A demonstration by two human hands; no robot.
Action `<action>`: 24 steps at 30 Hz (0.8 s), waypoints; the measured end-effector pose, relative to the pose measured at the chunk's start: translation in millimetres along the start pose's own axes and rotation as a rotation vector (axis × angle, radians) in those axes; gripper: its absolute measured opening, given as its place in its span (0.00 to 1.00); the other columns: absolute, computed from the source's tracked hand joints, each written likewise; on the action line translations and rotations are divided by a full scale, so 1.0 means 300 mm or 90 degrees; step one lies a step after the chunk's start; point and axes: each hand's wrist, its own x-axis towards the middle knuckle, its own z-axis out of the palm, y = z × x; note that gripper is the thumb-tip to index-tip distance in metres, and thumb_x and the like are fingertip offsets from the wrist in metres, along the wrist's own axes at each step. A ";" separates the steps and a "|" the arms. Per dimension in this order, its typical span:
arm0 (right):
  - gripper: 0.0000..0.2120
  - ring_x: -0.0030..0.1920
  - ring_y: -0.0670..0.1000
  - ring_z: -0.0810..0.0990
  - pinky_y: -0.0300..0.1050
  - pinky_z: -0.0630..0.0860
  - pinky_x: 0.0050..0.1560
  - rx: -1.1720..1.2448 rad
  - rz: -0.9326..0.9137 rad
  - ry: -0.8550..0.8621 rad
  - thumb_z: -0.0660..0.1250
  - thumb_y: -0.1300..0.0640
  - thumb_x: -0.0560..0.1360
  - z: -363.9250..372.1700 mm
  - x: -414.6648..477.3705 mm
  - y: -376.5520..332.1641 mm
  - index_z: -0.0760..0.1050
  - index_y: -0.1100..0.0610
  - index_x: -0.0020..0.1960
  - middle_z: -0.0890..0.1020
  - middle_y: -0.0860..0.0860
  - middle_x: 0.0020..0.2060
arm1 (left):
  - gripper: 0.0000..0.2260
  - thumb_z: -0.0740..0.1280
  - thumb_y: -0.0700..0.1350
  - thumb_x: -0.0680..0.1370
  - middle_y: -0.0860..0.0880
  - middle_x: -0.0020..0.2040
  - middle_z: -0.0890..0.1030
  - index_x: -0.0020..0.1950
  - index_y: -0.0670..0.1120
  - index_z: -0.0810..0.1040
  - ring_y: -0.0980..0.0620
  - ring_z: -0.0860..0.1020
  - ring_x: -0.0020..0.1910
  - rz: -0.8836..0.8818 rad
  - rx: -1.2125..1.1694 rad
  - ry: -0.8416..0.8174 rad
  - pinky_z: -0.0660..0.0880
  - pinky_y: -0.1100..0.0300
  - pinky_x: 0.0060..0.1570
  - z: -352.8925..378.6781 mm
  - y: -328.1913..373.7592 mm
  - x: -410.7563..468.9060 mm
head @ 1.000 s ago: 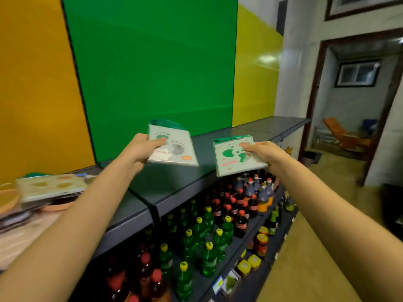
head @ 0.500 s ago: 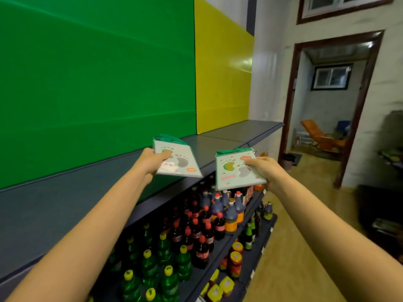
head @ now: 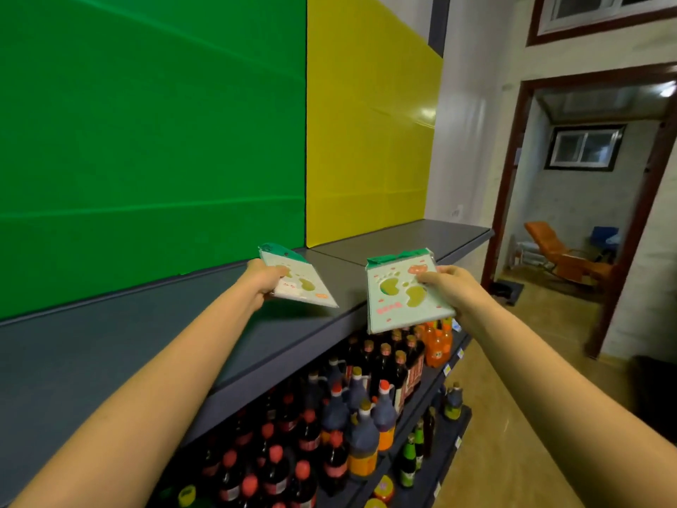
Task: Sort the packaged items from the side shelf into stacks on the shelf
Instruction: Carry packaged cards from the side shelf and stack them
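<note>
Two flat pale-green packets with footprint prints and dark green header cards are in my hands. My left hand [head: 262, 279] grips one packet [head: 302, 284] by its left edge, holding it low over the grey top shelf [head: 146, 331]. My right hand [head: 445, 287] grips the other packet [head: 397, 298] by its right side; that packet is tilted up and hangs just past the shelf's front edge, above the bottles.
Green [head: 146, 141] and yellow [head: 366, 141] panels back the shelf. Lower shelves hold several dark and orange bottles [head: 366, 408]. On the right, a tan floor aisle [head: 513, 416] leads to a doorway [head: 586, 214] with an orange chair [head: 557, 254] beyond.
The view has swung right along the shelf; the stack of packets at the left is out of view. Both hands with their packets have travelled toward the yellow panel section.
</note>
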 end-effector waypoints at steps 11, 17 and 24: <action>0.11 0.28 0.47 0.78 0.40 0.75 0.33 -0.004 0.030 -0.127 0.67 0.62 0.75 0.069 0.469 0.007 0.76 0.57 0.34 0.80 0.51 0.36 | 0.23 0.63 0.37 0.77 0.37 0.63 0.76 0.69 0.34 0.61 0.46 0.77 0.48 -0.072 -0.006 0.112 0.79 0.58 0.38 0.168 -0.077 0.278; 0.07 0.24 0.47 0.80 0.40 0.76 0.29 0.000 0.012 -0.283 0.65 0.64 0.76 0.214 0.703 -0.024 0.79 0.64 0.52 0.81 0.55 0.38 | 0.23 0.57 0.35 0.78 0.36 0.66 0.71 0.71 0.34 0.53 0.41 0.75 0.60 -0.066 0.128 0.254 0.74 0.52 0.58 0.298 -0.075 0.353; 0.15 0.21 0.45 0.79 0.36 0.76 0.25 -0.033 0.017 -0.432 0.66 0.63 0.76 0.299 0.837 -0.013 0.74 0.67 0.62 0.82 0.56 0.37 | 0.20 0.57 0.35 0.76 0.37 0.68 0.69 0.68 0.36 0.64 0.39 0.68 0.67 -0.060 0.320 0.348 0.68 0.50 0.64 0.383 -0.040 0.340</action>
